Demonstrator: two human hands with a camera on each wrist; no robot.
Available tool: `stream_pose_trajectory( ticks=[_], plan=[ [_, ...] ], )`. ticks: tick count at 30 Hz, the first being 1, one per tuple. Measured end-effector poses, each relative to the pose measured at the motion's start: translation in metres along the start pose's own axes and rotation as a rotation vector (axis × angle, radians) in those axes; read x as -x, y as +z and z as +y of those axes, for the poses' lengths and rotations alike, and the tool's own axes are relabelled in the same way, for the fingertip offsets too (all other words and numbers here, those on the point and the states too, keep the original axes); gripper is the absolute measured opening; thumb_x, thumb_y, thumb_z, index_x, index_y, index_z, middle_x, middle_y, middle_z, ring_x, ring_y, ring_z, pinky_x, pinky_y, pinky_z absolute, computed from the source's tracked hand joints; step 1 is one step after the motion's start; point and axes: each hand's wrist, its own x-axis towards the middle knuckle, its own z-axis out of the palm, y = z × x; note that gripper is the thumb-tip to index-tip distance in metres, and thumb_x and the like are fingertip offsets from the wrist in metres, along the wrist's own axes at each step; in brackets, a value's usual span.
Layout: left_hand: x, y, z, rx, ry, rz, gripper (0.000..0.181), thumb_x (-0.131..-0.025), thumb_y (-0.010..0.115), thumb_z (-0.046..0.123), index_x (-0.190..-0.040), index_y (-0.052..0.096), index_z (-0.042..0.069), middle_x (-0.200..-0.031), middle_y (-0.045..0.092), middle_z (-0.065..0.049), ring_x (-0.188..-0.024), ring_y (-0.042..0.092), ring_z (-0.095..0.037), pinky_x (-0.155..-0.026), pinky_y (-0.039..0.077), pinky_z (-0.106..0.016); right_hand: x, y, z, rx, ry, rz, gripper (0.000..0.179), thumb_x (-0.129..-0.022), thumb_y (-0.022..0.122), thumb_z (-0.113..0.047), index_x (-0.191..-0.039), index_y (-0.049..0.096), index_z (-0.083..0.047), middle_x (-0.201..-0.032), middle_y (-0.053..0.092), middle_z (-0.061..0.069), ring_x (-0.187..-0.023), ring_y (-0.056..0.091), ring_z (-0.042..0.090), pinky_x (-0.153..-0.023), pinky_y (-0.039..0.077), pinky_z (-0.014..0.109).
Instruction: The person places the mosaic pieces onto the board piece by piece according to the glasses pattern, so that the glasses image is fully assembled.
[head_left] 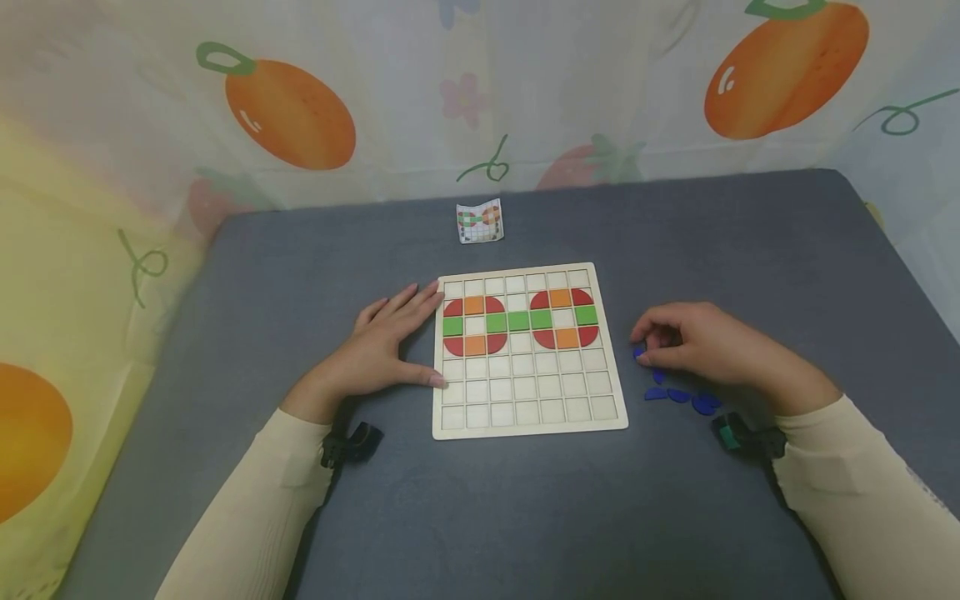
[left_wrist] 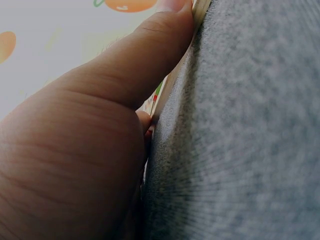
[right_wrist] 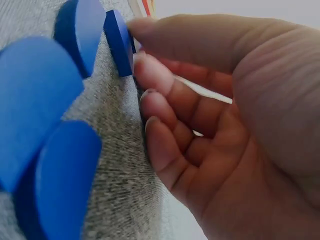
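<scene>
A narrow gap of grey table [head_left: 517, 508] ran between the board [head_left: 548, 411], at centre, and the right hand [head_left: 701, 342], at centre right; blue pieces [head_left: 678, 396] below that hand bordered it. The left hand [head_left: 378, 350] blocked the board's left edge. Open room stretched across the bottom centre, between the sleeves [head_left: 251, 500]. At upper centre, a card [head_left: 481, 232] lay between board and curtain [head_left: 405, 83].

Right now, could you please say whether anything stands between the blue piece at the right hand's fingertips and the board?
Nothing visible stands between the blue piece and the board; the other blue pieces lie off to the near right.
</scene>
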Motion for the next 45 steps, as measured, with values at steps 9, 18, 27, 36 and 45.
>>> stream_pose_trajectory(
  ticks=[9, 18, 27, 36, 45],
  plan=[
    [0.0, 0.001, 0.0, -0.001, -0.006, -0.001, 0.127, -0.081, 0.093, 0.063, -0.177, 0.02, 0.022, -0.181, 0.01, 0.01, -0.166, -0.001, -0.023, -0.124, -0.001, -0.062, 0.002, -0.002, 0.002, 0.052, -0.041, 0.017, 0.02, -0.096, 0.086, -0.01, -0.114, 0.079, -0.013, -0.094, 0.062, -0.009, -0.086, 0.058, 0.014, -0.076, 0.051, 0.037],
    [0.0, 0.0, 0.0, -0.004, -0.012, 0.0, 0.127, -0.081, 0.092, 0.063, -0.177, 0.02, 0.022, -0.181, 0.009, 0.01, -0.166, -0.001, -0.023, -0.124, -0.001, -0.062, -0.001, -0.003, 0.002, 0.035, -0.011, 0.023, 0.019, -0.099, 0.084, -0.012, -0.116, 0.077, -0.009, -0.086, 0.062, -0.009, -0.08, 0.058, 0.014, -0.075, 0.05, 0.037],
    [0.001, 0.0, -0.001, -0.006, -0.011, -0.002, 0.127, -0.081, 0.092, 0.064, -0.177, 0.019, 0.022, -0.181, 0.009, 0.01, -0.166, -0.001, -0.023, -0.124, 0.0, -0.063, 0.002, -0.007, 0.008, 0.013, 0.019, -0.005, 0.021, -0.099, 0.083, -0.008, -0.12, 0.078, -0.007, -0.096, 0.067, -0.008, -0.089, 0.061, 0.015, -0.078, 0.053, 0.035],
    [-0.001, 0.0, -0.001, -0.004, -0.005, -0.002, 0.127, -0.081, 0.092, 0.064, -0.177, 0.019, 0.023, -0.181, 0.009, 0.011, -0.166, -0.001, -0.023, -0.124, -0.001, -0.062, 0.002, -0.006, 0.011, 0.06, -0.02, 0.056, 0.017, -0.096, 0.087, -0.014, -0.111, 0.079, -0.012, -0.096, 0.064, -0.009, -0.087, 0.06, 0.013, -0.078, 0.052, 0.036],
    [0.0, 0.001, -0.001, 0.002, 0.0, -0.002, 0.127, -0.081, 0.092, 0.064, -0.177, 0.019, 0.023, -0.181, 0.009, 0.011, -0.166, -0.001, -0.022, -0.124, -0.001, -0.062, 0.0, 0.002, 0.011, 0.105, -0.075, 0.154, 0.016, -0.098, 0.086, -0.014, -0.111, 0.079, -0.009, -0.104, 0.066, -0.003, -0.093, 0.062, 0.015, -0.083, 0.054, 0.044]
  ],
)
